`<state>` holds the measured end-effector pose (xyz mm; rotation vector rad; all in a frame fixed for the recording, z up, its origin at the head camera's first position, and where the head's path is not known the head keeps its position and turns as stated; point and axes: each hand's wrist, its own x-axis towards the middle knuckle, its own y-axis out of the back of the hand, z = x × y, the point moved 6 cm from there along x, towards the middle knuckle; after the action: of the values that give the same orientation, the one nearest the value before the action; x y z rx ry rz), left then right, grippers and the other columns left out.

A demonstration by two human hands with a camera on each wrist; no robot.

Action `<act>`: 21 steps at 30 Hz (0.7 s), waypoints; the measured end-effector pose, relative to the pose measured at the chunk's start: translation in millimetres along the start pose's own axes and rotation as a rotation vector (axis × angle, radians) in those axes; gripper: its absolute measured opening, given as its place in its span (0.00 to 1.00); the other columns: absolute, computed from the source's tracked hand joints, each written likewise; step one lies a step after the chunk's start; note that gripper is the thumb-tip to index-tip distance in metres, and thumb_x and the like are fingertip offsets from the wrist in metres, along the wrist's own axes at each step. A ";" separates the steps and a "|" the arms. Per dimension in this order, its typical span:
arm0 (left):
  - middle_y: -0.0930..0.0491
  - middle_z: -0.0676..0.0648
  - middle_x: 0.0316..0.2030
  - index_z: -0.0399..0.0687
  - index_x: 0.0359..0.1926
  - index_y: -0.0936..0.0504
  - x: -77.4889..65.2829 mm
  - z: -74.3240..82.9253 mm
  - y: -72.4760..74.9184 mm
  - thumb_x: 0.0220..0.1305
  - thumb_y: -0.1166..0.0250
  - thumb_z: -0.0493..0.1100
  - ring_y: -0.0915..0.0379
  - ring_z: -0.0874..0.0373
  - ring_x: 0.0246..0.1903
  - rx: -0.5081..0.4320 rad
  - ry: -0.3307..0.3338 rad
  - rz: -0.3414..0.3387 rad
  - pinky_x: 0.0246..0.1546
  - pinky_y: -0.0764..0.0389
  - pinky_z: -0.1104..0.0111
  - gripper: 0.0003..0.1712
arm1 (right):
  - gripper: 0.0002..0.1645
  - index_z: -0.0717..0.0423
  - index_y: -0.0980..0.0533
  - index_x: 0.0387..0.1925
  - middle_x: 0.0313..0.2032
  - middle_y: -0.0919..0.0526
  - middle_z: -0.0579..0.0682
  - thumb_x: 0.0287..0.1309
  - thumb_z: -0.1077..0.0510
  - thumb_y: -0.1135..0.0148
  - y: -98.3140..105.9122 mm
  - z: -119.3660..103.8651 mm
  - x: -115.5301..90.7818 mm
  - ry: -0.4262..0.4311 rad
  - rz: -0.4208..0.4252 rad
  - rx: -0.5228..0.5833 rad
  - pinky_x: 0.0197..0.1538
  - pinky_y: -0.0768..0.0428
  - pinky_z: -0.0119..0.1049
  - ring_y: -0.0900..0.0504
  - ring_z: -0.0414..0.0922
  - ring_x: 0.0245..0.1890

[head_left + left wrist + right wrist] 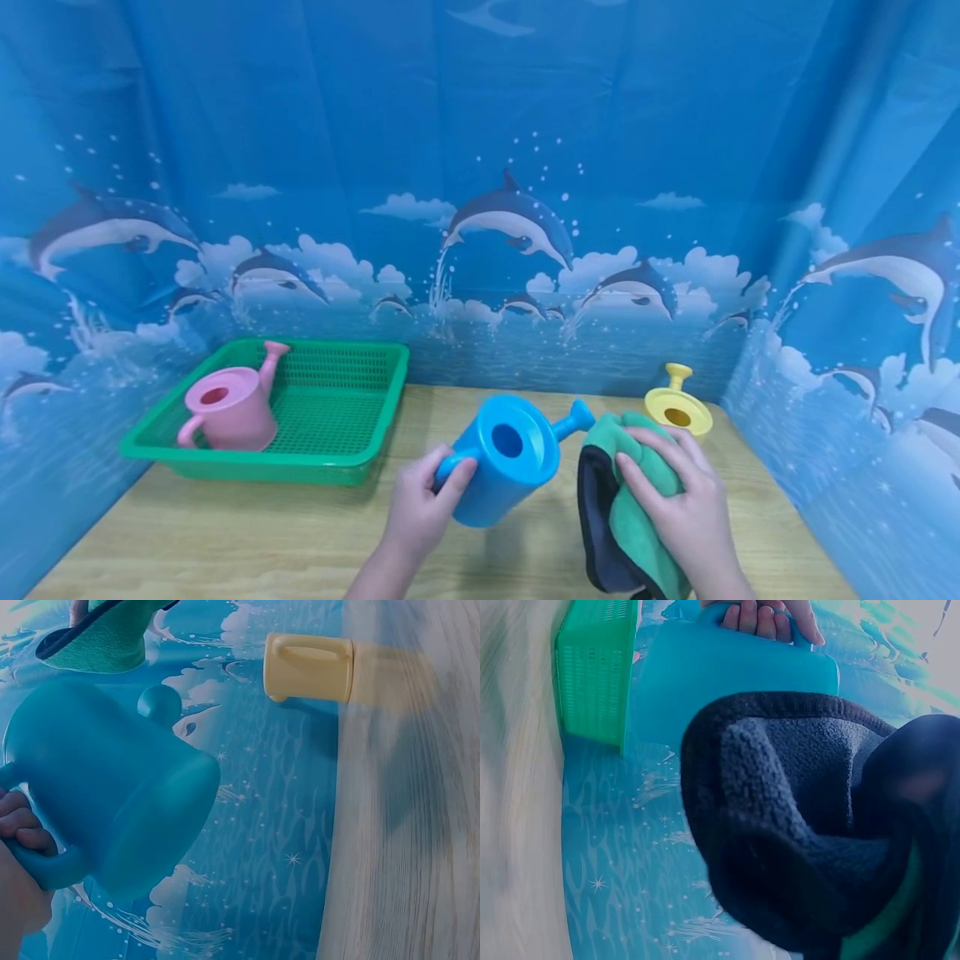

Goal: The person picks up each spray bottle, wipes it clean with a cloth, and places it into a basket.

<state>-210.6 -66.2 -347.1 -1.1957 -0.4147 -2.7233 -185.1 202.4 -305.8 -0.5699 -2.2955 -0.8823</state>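
My left hand grips the handle of a blue toy watering can, which is tilted and raised over the table with its spout toward the right. In the left wrist view the fingers curl through the can's handle. My right hand holds a bunched cloth, green on one face and dark grey on the other, with a black edge. The cloth's upper end is close beside the blue can's spout. In the right wrist view the cloth covers most of the right hand.
At the left stands a green plastic basket with a pink watering can in it. A yellow watering can stands at the back right, behind my right hand. A blue dolphin-print curtain encloses the wooden table.
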 end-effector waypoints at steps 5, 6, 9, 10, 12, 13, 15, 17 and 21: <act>0.41 0.56 0.14 0.51 0.20 0.34 -2.1 5.5 -3.4 0.67 0.38 0.47 0.48 0.76 0.20 0.121 -0.178 -0.009 0.19 0.37 0.82 0.20 | 0.19 0.47 0.17 0.44 0.46 0.21 0.42 0.48 0.63 0.27 0.6 1.5 0.3 0.003 0.003 0.002 0.47 0.33 0.20 0.31 0.21 0.45; 0.41 0.57 0.14 0.51 0.20 0.35 -2.5 7.1 -4.5 0.68 0.40 0.50 0.48 0.76 0.20 0.146 -0.209 -0.013 0.20 0.39 0.83 0.21 | 0.19 0.47 0.17 0.44 0.46 0.21 0.42 0.49 0.63 0.27 0.5 1.9 0.3 0.002 0.002 0.001 0.47 0.33 0.20 0.31 0.21 0.45; 0.42 0.58 0.15 0.52 0.20 0.36 -3.9 12.8 -8.1 0.71 0.46 0.56 0.51 0.75 0.20 0.244 -0.304 -0.032 0.21 0.43 0.86 0.24 | 0.19 0.47 0.17 0.45 0.46 0.21 0.42 0.49 0.63 0.27 0.4 2.6 0.1 -0.002 -0.001 -0.003 0.47 0.33 0.20 0.31 0.21 0.45; 0.42 0.57 0.15 0.52 0.20 0.36 -4.2 14.4 -9.5 0.72 0.48 0.57 0.51 0.75 0.20 0.275 -0.328 -0.042 0.22 0.44 0.86 0.25 | 0.19 0.47 0.17 0.45 0.46 0.21 0.42 0.49 0.63 0.27 0.5 2.8 0.0 -0.002 -0.001 -0.001 0.47 0.33 0.20 0.31 0.21 0.45; 0.42 0.57 0.15 0.52 0.20 0.36 -4.8 16.2 -12.2 0.72 0.51 0.59 0.51 0.74 0.20 0.323 -0.355 -0.068 0.23 0.46 0.87 0.25 | 0.18 0.47 0.17 0.45 0.46 0.21 0.42 0.49 0.63 0.27 0.7 2.7 0.2 -0.001 -0.001 -0.002 0.47 0.33 0.20 0.31 0.21 0.45; 0.42 0.57 0.15 0.52 0.20 0.36 -5.0 16.9 -13.1 0.72 0.52 0.60 0.51 0.73 0.20 0.340 -0.362 -0.078 0.23 0.46 0.86 0.26 | 0.18 0.47 0.17 0.45 0.46 0.21 0.42 0.49 0.63 0.27 1.0 2.6 0.2 0.001 0.001 -0.003 0.47 0.33 0.20 0.31 0.21 0.45; 0.41 0.56 0.16 0.52 0.21 0.35 -5.2 17.5 -14.5 0.72 0.52 0.60 0.49 0.72 0.20 0.361 -0.367 -0.097 0.25 0.45 0.86 0.25 | 0.19 0.47 0.17 0.44 0.46 0.21 0.42 0.49 0.63 0.27 1.4 2.3 0.3 0.006 0.005 -0.002 0.47 0.33 0.20 0.31 0.21 0.45; 0.40 0.57 0.16 0.53 0.22 0.35 -5.6 18.1 -15.2 0.72 0.51 0.60 0.47 0.71 0.20 0.373 -0.379 -0.107 0.25 0.44 0.86 0.24 | 0.19 0.47 0.17 0.44 0.46 0.21 0.41 0.48 0.63 0.27 2.0 2.1 0.3 0.011 0.009 0.002 0.47 0.33 0.20 0.31 0.21 0.45; 0.38 0.57 0.18 0.52 0.24 0.32 -5.6 21.4 -14.8 0.72 0.50 0.58 0.44 0.70 0.21 0.399 -0.449 -0.100 0.27 0.41 0.84 0.22 | 0.19 0.47 0.16 0.44 0.45 0.21 0.40 0.48 0.64 0.27 1.5 1.8 0.4 0.018 0.011 0.007 0.47 0.33 0.19 0.30 0.22 0.45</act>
<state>-195.3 -45.4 -340.3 -1.6821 -1.0355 -2.2627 -185.2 204.8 -305.9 -0.5692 -2.2761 -0.8703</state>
